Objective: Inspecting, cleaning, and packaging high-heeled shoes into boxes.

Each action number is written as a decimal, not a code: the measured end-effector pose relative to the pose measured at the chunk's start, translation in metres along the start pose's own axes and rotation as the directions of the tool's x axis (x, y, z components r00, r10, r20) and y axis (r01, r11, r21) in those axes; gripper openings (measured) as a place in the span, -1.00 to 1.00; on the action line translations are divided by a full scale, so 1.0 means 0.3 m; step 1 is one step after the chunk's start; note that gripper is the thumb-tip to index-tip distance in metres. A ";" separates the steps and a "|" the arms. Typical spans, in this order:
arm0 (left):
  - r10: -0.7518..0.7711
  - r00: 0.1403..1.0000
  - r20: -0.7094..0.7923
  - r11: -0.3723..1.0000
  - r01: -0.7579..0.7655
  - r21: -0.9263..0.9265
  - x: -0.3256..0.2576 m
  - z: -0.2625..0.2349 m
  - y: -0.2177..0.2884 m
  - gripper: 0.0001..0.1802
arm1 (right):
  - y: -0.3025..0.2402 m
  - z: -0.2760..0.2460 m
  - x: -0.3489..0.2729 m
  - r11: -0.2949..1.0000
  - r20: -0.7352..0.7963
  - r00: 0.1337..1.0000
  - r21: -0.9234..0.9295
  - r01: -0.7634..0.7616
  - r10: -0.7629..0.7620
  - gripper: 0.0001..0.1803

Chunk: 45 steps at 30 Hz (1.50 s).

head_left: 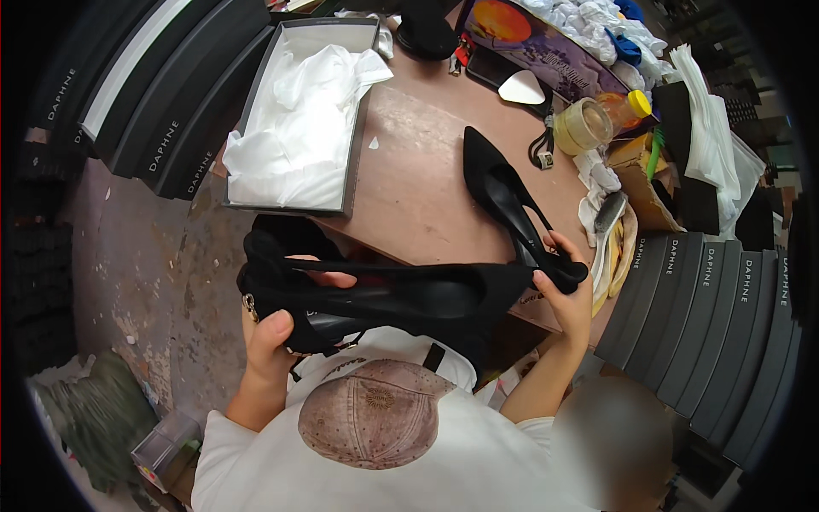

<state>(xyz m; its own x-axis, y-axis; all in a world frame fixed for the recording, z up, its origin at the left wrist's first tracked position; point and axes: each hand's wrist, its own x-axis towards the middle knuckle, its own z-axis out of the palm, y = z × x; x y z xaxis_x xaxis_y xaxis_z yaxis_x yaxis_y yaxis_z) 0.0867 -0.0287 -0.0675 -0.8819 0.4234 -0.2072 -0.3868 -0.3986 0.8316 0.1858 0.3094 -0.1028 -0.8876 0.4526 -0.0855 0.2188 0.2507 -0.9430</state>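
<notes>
Brown worktable (409, 171) carries an open shoebox (300, 119) while my left hand (271, 337) and right hand (565, 286) grip 2 black heeled shoes (401, 294).

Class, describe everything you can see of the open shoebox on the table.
The shoebox is a grey, lidless rectangular carton, apparently cardboard, lying flat at the table's left edge, one corner overhanging. Crumpled white tissue paper fills it and spills over its right wall. No shoe shows inside. Neither hand touches it; stacked dark boxes sit just to its left.
</notes>
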 end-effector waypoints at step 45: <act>0.008 0.904 0.427 0.630 -0.336 0.700 -0.082 -0.109 0.050 -0.37 | -0.381 -0.025 0.010 0.917 0.481 0.876 0.332 -0.222 0.038 -0.22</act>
<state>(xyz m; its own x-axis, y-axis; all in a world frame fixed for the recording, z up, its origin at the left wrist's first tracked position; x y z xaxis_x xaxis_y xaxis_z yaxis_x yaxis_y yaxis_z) 0.0938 -0.0718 -0.0667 -0.6853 0.7272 0.0393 0.2417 0.1763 0.9542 0.1610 0.2884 0.0072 -0.9641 -0.0059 -0.2654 0.2631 -0.1549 -0.9523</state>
